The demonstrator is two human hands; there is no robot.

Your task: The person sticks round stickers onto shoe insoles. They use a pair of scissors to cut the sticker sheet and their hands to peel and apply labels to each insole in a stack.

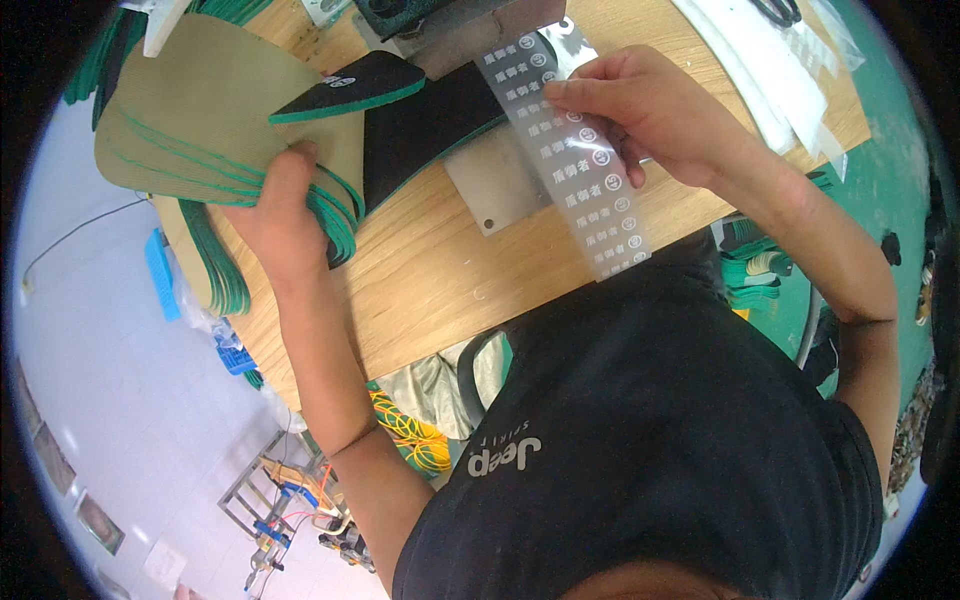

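Observation:
My left hand (283,208) grips the edge of a fanned stack of tan shoe insoles with green rims (205,125) at the left of the wooden table (430,270). A black insole with a green rim (355,88) lies on top of the stack, and another black one (430,125) lies under a metal press (455,25). My right hand (630,110) pinches a long clear strip of printed white labels (575,160). The strip runs from the press toward me across a grey metal plate (495,185).
White and clear plastic sheets (770,60) lie at the table's right end. More green-rimmed insoles (755,270) are piled below the table on the right. A blue plastic piece (160,272) and a small metal frame with wires (280,500) sit on the floor to the left.

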